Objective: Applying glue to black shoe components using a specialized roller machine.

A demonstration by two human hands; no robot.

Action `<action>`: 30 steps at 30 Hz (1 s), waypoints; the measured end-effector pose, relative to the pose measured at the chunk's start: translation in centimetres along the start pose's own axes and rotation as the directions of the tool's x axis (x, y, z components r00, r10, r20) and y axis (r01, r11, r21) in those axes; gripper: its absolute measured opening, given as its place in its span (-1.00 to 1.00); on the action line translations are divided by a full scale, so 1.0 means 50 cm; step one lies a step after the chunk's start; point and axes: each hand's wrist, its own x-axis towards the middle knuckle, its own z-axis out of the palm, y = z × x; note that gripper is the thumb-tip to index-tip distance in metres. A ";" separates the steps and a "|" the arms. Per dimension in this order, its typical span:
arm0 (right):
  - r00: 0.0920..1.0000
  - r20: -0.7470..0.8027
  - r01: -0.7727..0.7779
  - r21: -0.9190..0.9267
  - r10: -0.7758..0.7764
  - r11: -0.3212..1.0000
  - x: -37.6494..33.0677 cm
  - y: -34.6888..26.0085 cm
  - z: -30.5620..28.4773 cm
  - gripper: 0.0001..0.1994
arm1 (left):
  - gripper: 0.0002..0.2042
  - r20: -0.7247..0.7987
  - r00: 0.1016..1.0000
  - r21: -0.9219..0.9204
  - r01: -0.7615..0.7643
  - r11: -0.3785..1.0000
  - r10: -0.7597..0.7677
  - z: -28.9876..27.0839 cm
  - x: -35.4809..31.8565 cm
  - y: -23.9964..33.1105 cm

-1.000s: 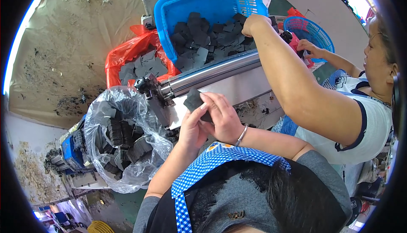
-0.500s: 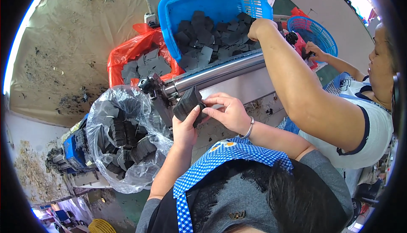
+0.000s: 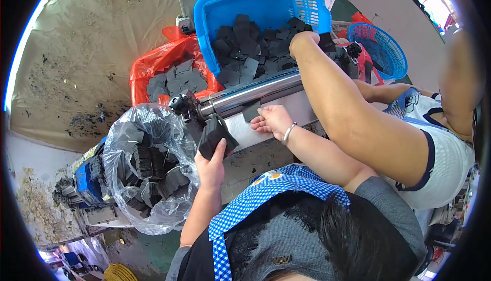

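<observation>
My left hand (image 3: 210,171) is closed round a thick stack of thin black squares (image 3: 215,137), held upright at the left end of a machine with a shiny metal roller (image 3: 255,94). My right hand (image 3: 276,121) pinches one loose black square (image 3: 251,111) by its edge. That square lies over the pale metal plate (image 3: 286,108) in front of the roller. The right thumb and fingertips meet at the square's right side; the other fingers curl below.
Behind the roller, a blue basket (image 3: 220,5) holds many loose black squares. Left of it are a red bag (image 3: 140,74) and a clear bag (image 3: 120,178) of stacks. A co-worker's arm (image 3: 332,97) reaches across from the right, near a round blue basket (image 3: 394,51).
My hands have drawn apart: the left moved slightly left with the stack, the right moved right with one square. The co-worker's near hand shifted left, and their far arm lowered.
</observation>
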 end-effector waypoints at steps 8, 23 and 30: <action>0.941 0.239 0.311 -0.327 -0.240 0.892 -0.036 0.067 -0.021 -0.80 | -0.72 0.058 0.992 0.124 -0.119 0.985 0.113 0.016 0.027 -0.037; 0.902 0.305 0.411 -0.388 -0.305 0.825 -0.033 0.066 -0.003 -0.76 | -0.73 0.081 0.995 0.121 -0.069 0.990 0.059 0.027 0.045 -0.038; 0.984 0.129 -0.104 -0.125 0.120 0.987 0.001 0.026 -0.014 -0.82 | -0.71 -0.006 1.000 -0.005 0.017 1.000 -0.017 0.009 0.031 -0.009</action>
